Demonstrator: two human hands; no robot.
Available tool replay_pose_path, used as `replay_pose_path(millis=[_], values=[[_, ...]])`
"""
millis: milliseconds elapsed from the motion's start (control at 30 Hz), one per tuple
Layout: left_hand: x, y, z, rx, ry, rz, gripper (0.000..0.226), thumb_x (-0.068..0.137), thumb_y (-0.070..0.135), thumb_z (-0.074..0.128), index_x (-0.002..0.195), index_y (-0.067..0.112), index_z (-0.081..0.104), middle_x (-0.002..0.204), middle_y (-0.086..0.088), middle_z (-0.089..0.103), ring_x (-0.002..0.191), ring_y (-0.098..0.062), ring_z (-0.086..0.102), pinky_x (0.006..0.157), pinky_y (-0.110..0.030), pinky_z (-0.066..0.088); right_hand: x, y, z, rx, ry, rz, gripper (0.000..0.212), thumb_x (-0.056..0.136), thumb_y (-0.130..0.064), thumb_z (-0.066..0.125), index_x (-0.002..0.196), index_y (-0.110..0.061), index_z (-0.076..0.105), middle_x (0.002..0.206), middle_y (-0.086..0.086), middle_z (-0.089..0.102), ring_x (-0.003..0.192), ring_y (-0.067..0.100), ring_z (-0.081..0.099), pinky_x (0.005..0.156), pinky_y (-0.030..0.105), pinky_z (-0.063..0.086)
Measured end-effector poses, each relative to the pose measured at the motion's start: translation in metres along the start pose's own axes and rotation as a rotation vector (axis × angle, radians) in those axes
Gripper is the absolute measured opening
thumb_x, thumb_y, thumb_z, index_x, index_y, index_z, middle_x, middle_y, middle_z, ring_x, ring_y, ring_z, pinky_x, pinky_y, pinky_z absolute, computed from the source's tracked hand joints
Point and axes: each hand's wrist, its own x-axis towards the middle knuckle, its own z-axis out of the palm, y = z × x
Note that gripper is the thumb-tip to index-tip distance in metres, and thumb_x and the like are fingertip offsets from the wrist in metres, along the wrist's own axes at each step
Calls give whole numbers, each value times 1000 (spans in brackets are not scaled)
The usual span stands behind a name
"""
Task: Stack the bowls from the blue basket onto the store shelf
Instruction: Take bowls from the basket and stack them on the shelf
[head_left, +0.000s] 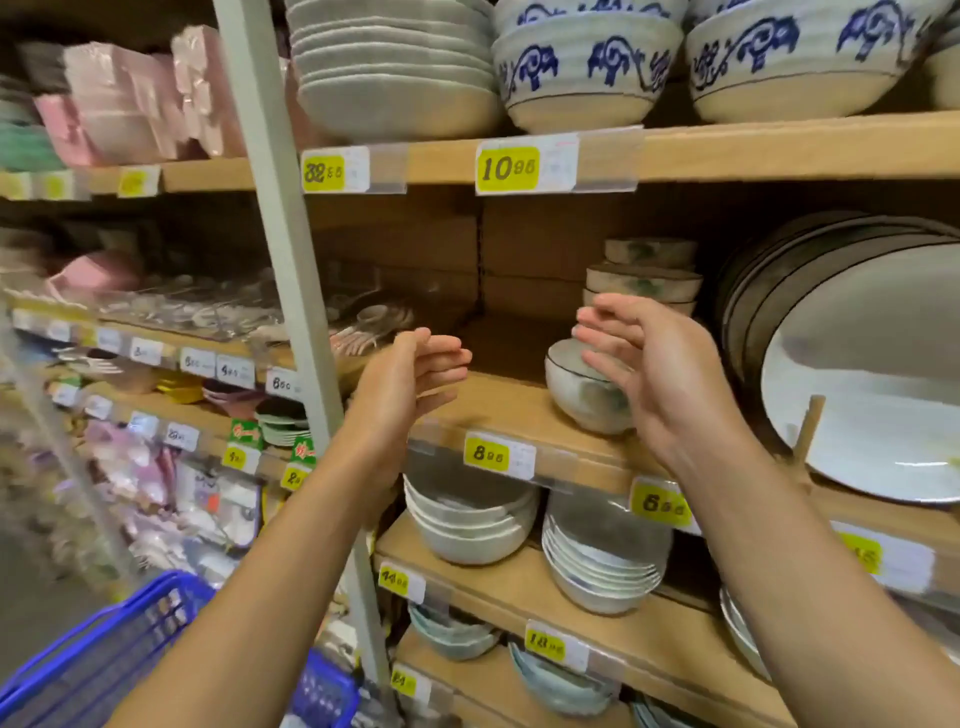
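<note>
Head view: one bowl (576, 387) stood on the shelf (498, 410) at centre right, stack of bowls (644, 278) behind it; left hand (410, 374) and right hand (649, 374) loosely open, holding nothing; blue basket (104, 649) lower left, contents hidden; bowls left to stack: cannot tell.

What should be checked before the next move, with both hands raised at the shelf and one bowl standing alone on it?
1. Left hand free: ok, fingers relaxed, holding nothing.
2. Right hand free: ok, holding nothing; whether it touches the bowl, cannot tell.
3. Single bowl upright on the shelf: ok.
4. Bowl placed on the stack behind: not ok, it stands alone in front.
5. Bowls left in the blue basket: cannot tell, its inside is not visible.
</note>
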Motion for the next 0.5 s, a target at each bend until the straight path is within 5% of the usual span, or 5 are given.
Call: replay_pose_path(millis=[500], values=[[-130,-109,-239,134,400,-301,20,95,14,49,91,6,67,81,-5,74,74,-19,65,67,-28,45,-149,237,125,-214,-408,628,19,96,-4,47,89,-5,64,83,16,67,64,20,64,58,24,53]])
